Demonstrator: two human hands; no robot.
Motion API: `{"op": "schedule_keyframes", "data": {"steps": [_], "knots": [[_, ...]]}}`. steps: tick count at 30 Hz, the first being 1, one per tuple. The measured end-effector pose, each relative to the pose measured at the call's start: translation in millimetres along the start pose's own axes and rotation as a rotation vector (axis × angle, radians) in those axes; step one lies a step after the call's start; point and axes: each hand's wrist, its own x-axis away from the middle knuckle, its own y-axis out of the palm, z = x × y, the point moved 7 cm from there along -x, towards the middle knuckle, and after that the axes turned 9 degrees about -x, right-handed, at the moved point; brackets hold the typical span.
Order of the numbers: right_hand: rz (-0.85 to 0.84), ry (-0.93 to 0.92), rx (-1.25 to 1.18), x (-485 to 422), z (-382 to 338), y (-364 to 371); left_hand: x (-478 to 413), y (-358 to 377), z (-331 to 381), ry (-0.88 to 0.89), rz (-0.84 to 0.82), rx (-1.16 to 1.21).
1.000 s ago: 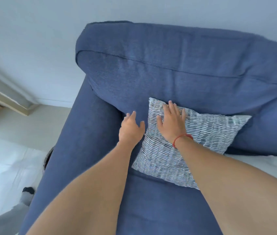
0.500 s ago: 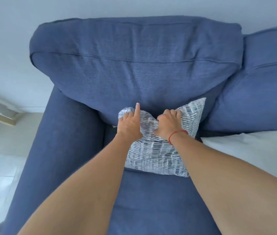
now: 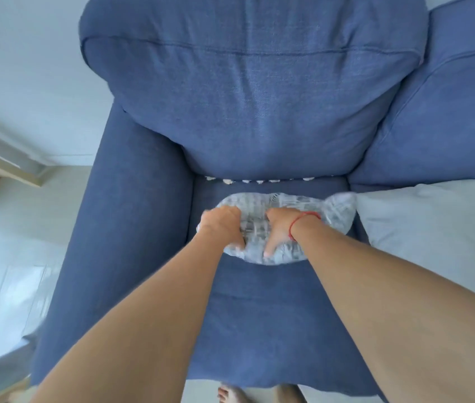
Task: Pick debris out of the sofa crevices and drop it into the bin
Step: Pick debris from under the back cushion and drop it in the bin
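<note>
A: Where are the hands?

B: Centre of the frame, both on the striped cushion. The left hand grips its left end with fingers curled tight into the fabric; the right hand, with a red string bracelet at the wrist, is clenched on the middle, thumb pointing down over the near edge. The cushion is blurred and bunched between them, above the seat of the blue sofa.

A: And the debris?

B: A row of small pale bits lies along the crevice where the back cushion meets the seat, just above the striped cushion in the picture. I can't tell what they are.

A: Anything else?

B: A white pillow sits at the right, touching the striped cushion's right corner. Bare toes show at the bottom edge. No bin is in view.
</note>
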Motion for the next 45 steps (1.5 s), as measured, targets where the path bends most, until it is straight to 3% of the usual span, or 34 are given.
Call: {"op": "schedule_keyframes", "data": {"steps": [3, 5, 9, 12, 16, 23, 33, 41, 45], "knots": [[-0.229, 0.060, 0.031, 22, -3, 41, 42, 44, 2, 0.055, -0.341, 0.157], [-0.266, 0.066, -0.062, 28, -7, 58, 58, 61, -3, 0.041, -0.411, 0.244], [0.118, -0.025, -0.180, 22, -19, 26, 56, 45, -22, -0.049, -0.195, 0.484], [0.239, -0.063, -0.285, 15, -29, 2, 47, 24, -36, -0.104, -0.037, 0.516], [0.239, -0.106, -0.312, -1, -41, -13, 37, -8, -43, -0.105, 0.085, 0.504], [0.242, -0.136, -0.378, -43, -49, -43, -4, -32, -73, -0.199, 0.090, 0.581], [0.121, -0.125, -0.371, -157, -71, -10, -85, 51, -99, -0.253, -0.016, 0.693], [0.190, -0.095, -0.424, -262, -76, 6, -212, 88, -112, -0.125, 0.056, 0.669], [0.179, -0.045, -0.439, -287, -74, 12, -248, 95, -119, -0.089, 0.016, 0.646]]}}
